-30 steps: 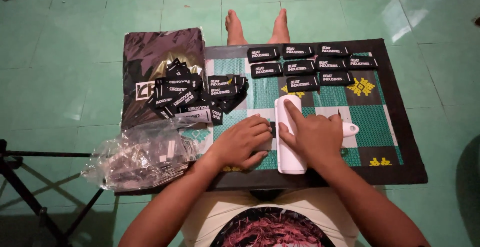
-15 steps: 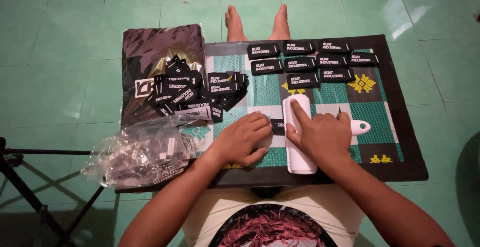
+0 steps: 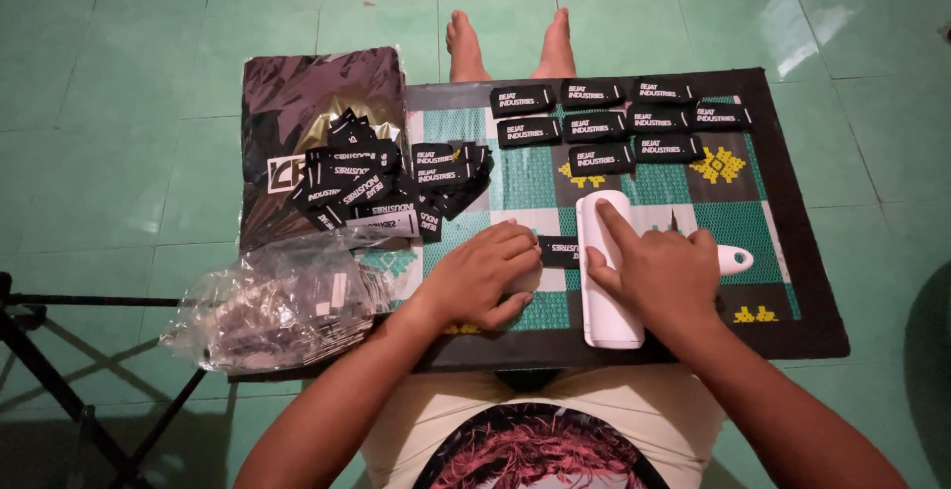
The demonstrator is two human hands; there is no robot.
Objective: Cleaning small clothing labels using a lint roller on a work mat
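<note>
My right hand (image 3: 662, 273) rests on a white roller (image 3: 604, 281) with a white handle (image 3: 735, 258) sticking out to the right, index finger stretched along the drum. My left hand (image 3: 483, 276) presses flat on one black rectangular label (image 3: 558, 250) that lies just left of the roller. Both lie on a dark mat with a green patterned middle (image 3: 783, 202). Several black labels with white print (image 3: 604, 124) lie in neat rows at the mat's far side. A loose heap of the same labels (image 3: 381, 187) sits at the left.
A dark glossy bag (image 3: 307, 112) lies under the label heap. Crumpled clear plastic bags (image 3: 277, 301) sit at the near left. A black stand's legs (image 3: 59, 370) cross the green tiled floor at far left. My bare feet (image 3: 510, 43) show beyond the mat.
The roller and my right hand shifted slightly; my left hand stays on the label beside it. The view moved a little.
</note>
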